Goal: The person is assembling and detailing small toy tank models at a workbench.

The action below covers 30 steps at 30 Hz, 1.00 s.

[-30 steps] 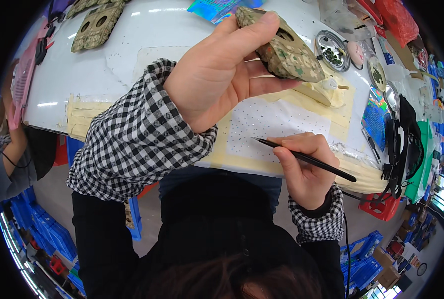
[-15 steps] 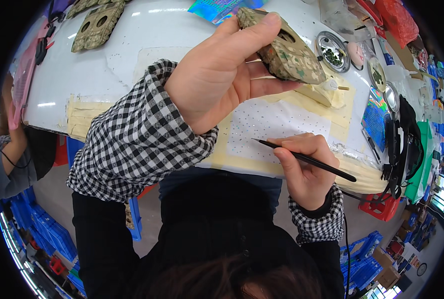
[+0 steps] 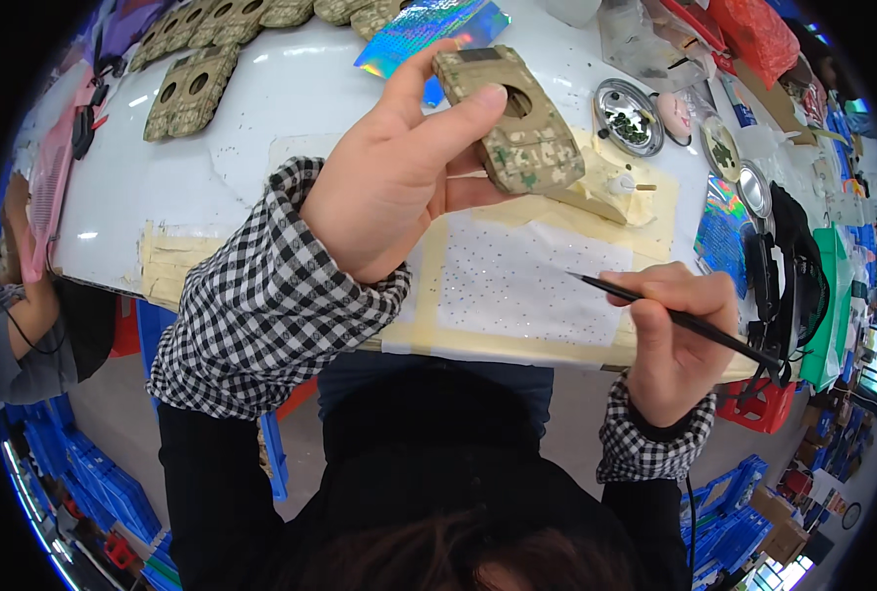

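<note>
My left hand [image 3: 389, 167] grips a camouflage-patterned model tank shell [image 3: 542, 158] with a round hole, its thumb pressed beside the hole. The shell is held tilted above the table. My right hand [image 3: 690, 295] pinches a slim black pointed tool [image 3: 749, 350]; whether it is tweezers or a pen-like tool, I cannot tell. Its tip hovers over a white paper sheet [image 3: 517, 325] strewn with tiny shiny dots. Past the sheet, near the shell, lies a pale yellow block [image 3: 596, 197].
More camouflage shells [image 3: 194, 94] line the table's far left. At right are a round metal dish [image 3: 631, 138] with small dark green bits, iridescent packets [image 3: 722, 231], a black strap [image 3: 803, 266] and a green bin [image 3: 831, 315]. A co-worker's arm [image 3: 30, 310] is at far left.
My left hand has moved left with the shell, turning it to show more of its top. My right hand has shifted right with the tool, whose tip now sits farther right over the sheet.
</note>
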Tool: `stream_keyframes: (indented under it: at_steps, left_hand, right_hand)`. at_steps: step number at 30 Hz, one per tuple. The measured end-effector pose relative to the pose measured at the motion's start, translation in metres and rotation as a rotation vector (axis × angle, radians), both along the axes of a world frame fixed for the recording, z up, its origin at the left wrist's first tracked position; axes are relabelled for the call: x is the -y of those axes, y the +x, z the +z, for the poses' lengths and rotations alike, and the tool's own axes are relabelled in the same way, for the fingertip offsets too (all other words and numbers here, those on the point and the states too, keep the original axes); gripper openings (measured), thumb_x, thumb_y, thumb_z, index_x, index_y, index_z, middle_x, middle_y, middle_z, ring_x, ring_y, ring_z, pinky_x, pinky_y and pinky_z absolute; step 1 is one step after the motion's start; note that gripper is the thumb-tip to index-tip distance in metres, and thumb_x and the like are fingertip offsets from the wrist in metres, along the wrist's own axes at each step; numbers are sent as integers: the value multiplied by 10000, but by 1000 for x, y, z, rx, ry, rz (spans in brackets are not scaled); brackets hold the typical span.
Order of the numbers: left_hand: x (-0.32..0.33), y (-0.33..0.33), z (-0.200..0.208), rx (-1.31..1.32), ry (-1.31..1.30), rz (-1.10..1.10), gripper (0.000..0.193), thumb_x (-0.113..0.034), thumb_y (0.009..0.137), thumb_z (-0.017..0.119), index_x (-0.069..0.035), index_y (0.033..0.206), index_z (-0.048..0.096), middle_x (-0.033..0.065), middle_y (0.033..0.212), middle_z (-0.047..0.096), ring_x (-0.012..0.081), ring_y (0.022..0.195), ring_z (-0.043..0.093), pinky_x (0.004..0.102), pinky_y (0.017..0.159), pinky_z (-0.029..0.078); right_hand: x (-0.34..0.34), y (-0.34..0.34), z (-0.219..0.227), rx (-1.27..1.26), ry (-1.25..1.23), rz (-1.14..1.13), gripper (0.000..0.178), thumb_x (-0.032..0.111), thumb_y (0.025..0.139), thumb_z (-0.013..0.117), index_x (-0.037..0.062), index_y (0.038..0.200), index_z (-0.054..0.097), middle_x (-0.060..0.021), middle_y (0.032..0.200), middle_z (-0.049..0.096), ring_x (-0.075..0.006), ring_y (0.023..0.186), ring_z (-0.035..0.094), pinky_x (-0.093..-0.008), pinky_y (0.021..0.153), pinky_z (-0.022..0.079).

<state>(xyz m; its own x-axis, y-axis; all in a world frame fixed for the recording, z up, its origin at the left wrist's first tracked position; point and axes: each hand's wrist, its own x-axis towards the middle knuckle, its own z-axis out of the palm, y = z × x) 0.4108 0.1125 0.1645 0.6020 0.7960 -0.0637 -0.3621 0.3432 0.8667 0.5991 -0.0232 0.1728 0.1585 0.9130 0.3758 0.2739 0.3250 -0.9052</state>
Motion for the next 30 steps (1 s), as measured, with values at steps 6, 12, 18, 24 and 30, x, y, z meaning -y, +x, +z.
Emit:
stream_keyframes:
  at_steps: [6, 12, 18, 24, 30]
  left_hand:
    - [1, -2, 18, 18, -161, -139, 613, -188, 950, 455, -121, 1456, 115, 151, 1327, 437, 263, 1112, 574, 413, 895, 524]
    - [1, -4, 21, 53, -213, -198, 692, -73, 867, 453, -121, 1452, 86, 204, 1328, 421, 306, 1122, 567, 447, 911, 518]
    - [2, -5, 20, 47, -222, -200, 738, -49, 850, 489, -101, 1440, 50, 220, 1276, 450, 294, 1094, 575, 446, 905, 523]
    - [1, -5, 17, 21, -232, -193, 784, -32, 832, 526, -71, 1429, 20, 212, 1209, 476, 268, 1060, 577, 436, 890, 532]
    - [2, -4, 16, -10, -206, -204, 743, -63, 850, 523, -134, 1440, 77, 207, 1296, 460, 288, 1160, 536, 452, 933, 498]
  right_hand:
    - [-39, 14, 48, 326, 61, 79, 153, 45, 865, 634, -16, 895, 497, -156, 855, 647, -180, 791, 623, -267, 749, 474]
    - [-56, 8, 49, 331, -10, 151, 133, 33, 880, 614, -21, 920, 500, -129, 896, 622, -171, 848, 631, -271, 796, 493]
    - [-57, -1, 43, 349, 23, 155, 143, 44, 850, 658, -16, 902, 539, -111, 887, 624, -164, 842, 623, -271, 784, 484]
    - [-56, -8, 46, 407, 19, 121, 153, 76, 826, 693, -18, 868, 581, -103, 869, 641, -156, 811, 610, -272, 762, 464]
    - [-56, -8, 46, 431, 24, 111, 164, 93, 820, 705, -17, 859, 590, -98, 863, 643, -150, 800, 606, -270, 754, 461]
